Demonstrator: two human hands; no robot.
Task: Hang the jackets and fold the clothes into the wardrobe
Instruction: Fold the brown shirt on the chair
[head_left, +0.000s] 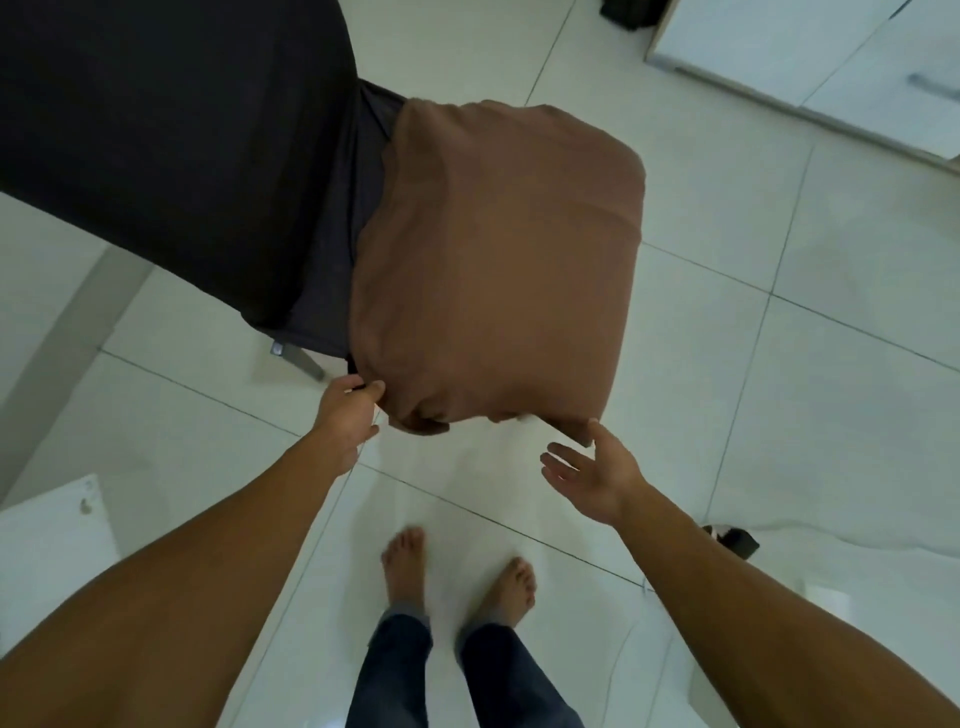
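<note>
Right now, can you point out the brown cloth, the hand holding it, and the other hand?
brown cloth (498, 260): head view, middle of its folded face.
left hand (345, 410): head view, back of the hand pinching the cloth's near corner.
right hand (592, 475): head view, open palm by the cloth's other near corner.

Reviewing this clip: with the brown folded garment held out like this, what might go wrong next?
1. Only the left hand pinches the brown folded garment at one corner; the right hand is open with just its thumb near the other corner, so the fold may sag and come undone.
2. A dark garment lies partly beneath the brown one, so it may get dragged along.
3. Either could drop to the tiled floor.
</note>
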